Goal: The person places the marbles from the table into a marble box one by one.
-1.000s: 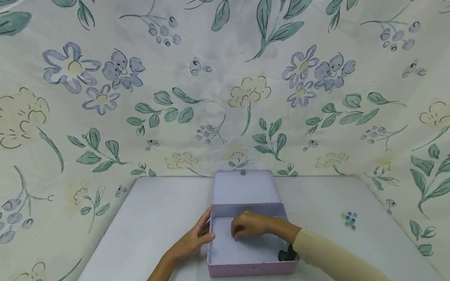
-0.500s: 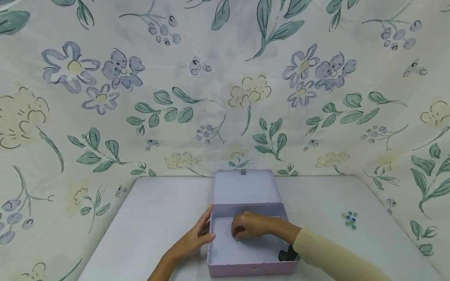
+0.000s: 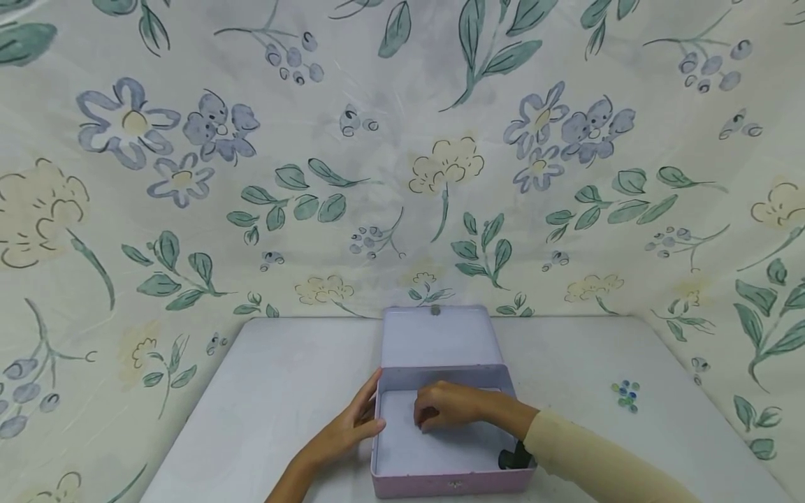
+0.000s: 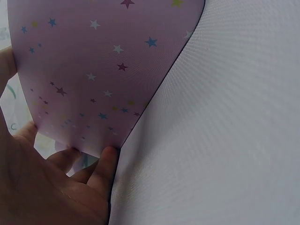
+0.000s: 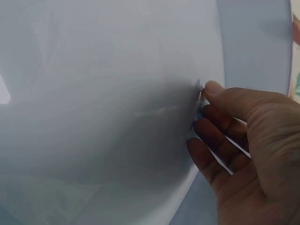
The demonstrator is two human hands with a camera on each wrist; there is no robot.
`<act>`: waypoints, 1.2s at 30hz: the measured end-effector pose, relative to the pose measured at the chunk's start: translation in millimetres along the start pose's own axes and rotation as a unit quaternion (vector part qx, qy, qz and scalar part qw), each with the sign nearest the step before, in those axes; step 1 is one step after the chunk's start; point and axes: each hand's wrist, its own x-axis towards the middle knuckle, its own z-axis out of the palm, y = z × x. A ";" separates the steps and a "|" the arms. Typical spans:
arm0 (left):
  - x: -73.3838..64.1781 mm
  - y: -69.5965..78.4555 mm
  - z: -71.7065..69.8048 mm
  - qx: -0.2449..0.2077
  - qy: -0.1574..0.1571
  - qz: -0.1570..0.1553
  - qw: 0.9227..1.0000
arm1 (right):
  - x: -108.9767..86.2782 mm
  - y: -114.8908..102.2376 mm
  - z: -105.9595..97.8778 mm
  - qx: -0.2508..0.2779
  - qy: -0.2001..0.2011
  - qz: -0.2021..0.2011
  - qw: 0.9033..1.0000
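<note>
An open pinkish-lilac box (image 3: pixel 453 483) with a pale inside stands on the white table, its lid (image 3: pixel 440 337) tipped back. My left hand (image 3: pixel 346 429) rests against the box's left side, fingers spread along the outer wall and thumb at the rim. In the left wrist view that wall (image 4: pixel 89 51) shows printed stars. My right hand (image 3: pixel 448 405) reaches into the box, fingertips down at the box floor (image 5: pixel 117 61). Thumb and fingers pinch a small, glassy-looking piece (image 5: pixel 200 97), mostly hidden by the fingers in the head view.
Several small blue, green and clear glass beads (image 3: pixel 626 395) lie in a cluster on the table (image 3: pixel 295 370), right of the box. A black device (image 3: pixel 516 457) sits under the right wrist, over the box's front right corner. Floral cloth (image 3: pixel 402 175) hangs behind and at both sides.
Both hands stay in nearly the same place. The small thing glimpsed under my right fingertips a second ago is now hidden in the head view.
</note>
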 end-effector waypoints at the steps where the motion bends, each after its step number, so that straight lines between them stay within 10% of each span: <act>1: -0.1 0.0 0.1 0.000 0.000 0.001 1.000 | 0.0 0.1 0.3 0.000 0.000 -0.001 1.000; 24: 0.0 3.4 0.2 0.007 0.004 0.002 1.000 | -5.1 -8.8 -27.9 0.050 0.065 -0.045 0.996; 36: -1.9 3.3 1.0 0.008 0.015 -0.003 1.000 | -56.5 -9.7 -77.3 0.091 0.106 0.013 0.990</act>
